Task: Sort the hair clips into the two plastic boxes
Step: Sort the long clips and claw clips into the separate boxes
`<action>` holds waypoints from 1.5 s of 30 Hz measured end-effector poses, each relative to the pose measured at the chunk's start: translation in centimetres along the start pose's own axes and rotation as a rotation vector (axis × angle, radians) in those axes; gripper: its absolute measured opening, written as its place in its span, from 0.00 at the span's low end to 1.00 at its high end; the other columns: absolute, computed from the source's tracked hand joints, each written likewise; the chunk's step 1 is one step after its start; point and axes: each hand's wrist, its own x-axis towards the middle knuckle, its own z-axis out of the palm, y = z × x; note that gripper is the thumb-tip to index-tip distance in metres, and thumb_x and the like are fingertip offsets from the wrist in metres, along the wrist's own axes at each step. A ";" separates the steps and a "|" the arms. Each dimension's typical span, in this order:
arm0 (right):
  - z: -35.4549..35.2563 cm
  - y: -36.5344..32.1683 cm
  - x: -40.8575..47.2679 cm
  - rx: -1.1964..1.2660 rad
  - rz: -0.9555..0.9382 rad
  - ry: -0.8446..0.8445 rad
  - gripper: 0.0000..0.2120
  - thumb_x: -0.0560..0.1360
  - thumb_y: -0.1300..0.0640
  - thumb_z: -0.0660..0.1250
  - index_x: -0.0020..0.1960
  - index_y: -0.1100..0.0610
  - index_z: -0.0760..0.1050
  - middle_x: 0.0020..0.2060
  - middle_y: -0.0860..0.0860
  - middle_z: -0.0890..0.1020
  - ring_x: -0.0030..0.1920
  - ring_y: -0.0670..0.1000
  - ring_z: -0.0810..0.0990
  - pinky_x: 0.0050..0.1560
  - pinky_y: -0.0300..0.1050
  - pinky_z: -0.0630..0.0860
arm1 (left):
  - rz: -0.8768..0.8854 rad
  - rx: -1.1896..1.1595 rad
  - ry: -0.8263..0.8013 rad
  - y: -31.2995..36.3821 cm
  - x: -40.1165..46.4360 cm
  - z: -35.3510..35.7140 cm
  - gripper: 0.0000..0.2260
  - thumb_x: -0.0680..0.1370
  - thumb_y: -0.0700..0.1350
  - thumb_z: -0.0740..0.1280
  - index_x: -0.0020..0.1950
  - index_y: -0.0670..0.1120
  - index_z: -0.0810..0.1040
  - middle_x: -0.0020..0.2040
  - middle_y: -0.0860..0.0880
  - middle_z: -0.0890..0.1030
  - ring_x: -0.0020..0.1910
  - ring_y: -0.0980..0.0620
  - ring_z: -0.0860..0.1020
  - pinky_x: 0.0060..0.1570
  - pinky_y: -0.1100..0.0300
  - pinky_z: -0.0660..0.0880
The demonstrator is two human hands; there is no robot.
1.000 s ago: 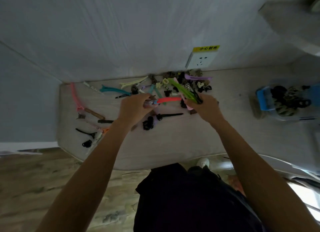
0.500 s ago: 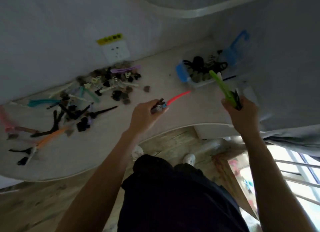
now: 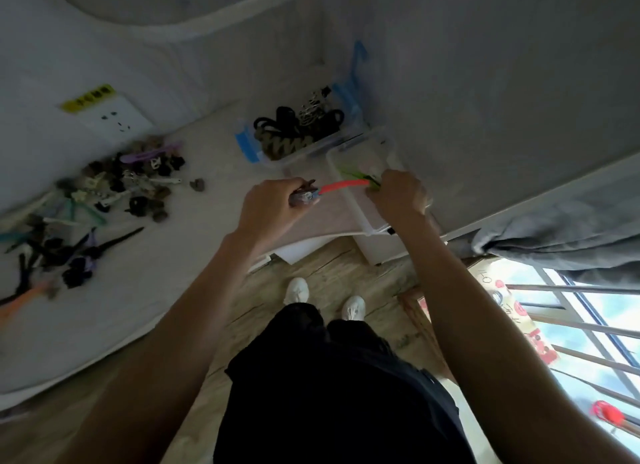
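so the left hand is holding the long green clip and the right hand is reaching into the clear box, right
Not quite: the head view shows the left hand holding a long red plastic hair clip, not a green one. The right hand is indeed reaching into the clear plastic box.

Bare bench (image 3: 214,166) lies between the clip pile (image 3: 114,193) and the two boxes. The far box (image 3: 298,134) is heaped with dark clips; the near box (image 3: 356,200) stays mostly open, wall close behind both.
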 end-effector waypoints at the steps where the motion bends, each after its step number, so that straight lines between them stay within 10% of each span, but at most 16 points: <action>1: 0.1 0.0 0.4 0.054 -0.007 -0.033 0.20 0.75 0.46 0.63 0.58 0.61 0.72 0.54 0.60 0.79 0.54 0.61 0.78 0.47 0.47 0.73 | 0.015 0.024 -0.011 0.2 0.7 -0.2 0.11 0.74 0.53 0.68 0.50 0.48 0.81 0.37 0.52 0.81 0.34 0.56 0.75 0.29 0.66 0.63; 6: 0.2 0.9 -0.5 0.270 -0.113 -0.113 0.26 0.75 0.52 0.66 0.69 0.60 0.63 0.63 0.61 0.72 0.63 0.61 0.71 0.62 0.51 0.67 | 0.152 0.155 -0.076 1.1 4.1 -0.5 0.11 0.75 0.51 0.68 0.53 0.48 0.80 0.42 0.48 0.83 0.40 0.49 0.79 0.34 0.60 0.69; 12: 0.0 3.8 -3.2 0.409 -0.096 0.247 0.26 0.69 0.76 0.59 0.65 0.60 0.72 0.64 0.58 0.73 0.60 0.58 0.75 0.61 0.47 0.72 | 0.402 0.346 -0.247 2.9 9.2 1.0 0.14 0.75 0.51 0.66 0.58 0.49 0.78 0.52 0.47 0.82 0.49 0.45 0.80 0.45 0.53 0.77; 24: 1.4 4.4 -3.7 0.273 -0.025 0.280 0.15 0.74 0.62 0.64 0.60 0.58 0.76 0.58 0.56 0.79 0.66 0.57 0.69 0.67 0.51 0.65 | 0.524 0.281 -0.802 5.0 13.6 5.4 0.23 0.77 0.46 0.65 0.71 0.52 0.66 0.68 0.48 0.72 0.64 0.49 0.72 0.51 0.66 0.65; 32: 0.8 3.3 -4.1 0.227 -0.080 0.324 0.14 0.75 0.60 0.62 0.60 0.54 0.76 0.58 0.52 0.80 0.64 0.55 0.71 0.65 0.51 0.65 | 0.472 -0.111 -0.224 1.7 9.2 2.9 0.13 0.79 0.46 0.61 0.62 0.48 0.75 0.54 0.49 0.81 0.50 0.52 0.80 0.48 0.58 0.77; 36: -0.2 -0.2 -5.0 0.340 -0.298 0.366 0.09 0.76 0.60 0.62 0.53 0.57 0.78 0.48 0.56 0.83 0.47 0.56 0.80 0.44 0.47 0.76 | 0.134 -0.287 0.163 -1.4 2.9 0.8 0.14 0.78 0.50 0.58 0.54 0.46 0.80 0.44 0.49 0.83 0.41 0.54 0.80 0.40 0.60 0.77; 45: 4.6 -11.4 -6.3 0.148 -0.753 -0.173 0.13 0.77 0.57 0.58 0.59 0.53 0.75 0.54 0.52 0.80 0.54 0.54 0.78 0.52 0.48 0.74 | -0.416 -0.177 0.420 -11.6 -11.4 -3.5 0.08 0.78 0.43 0.62 0.54 0.47 0.79 0.45 0.49 0.82 0.42 0.57 0.78 0.42 0.67 0.73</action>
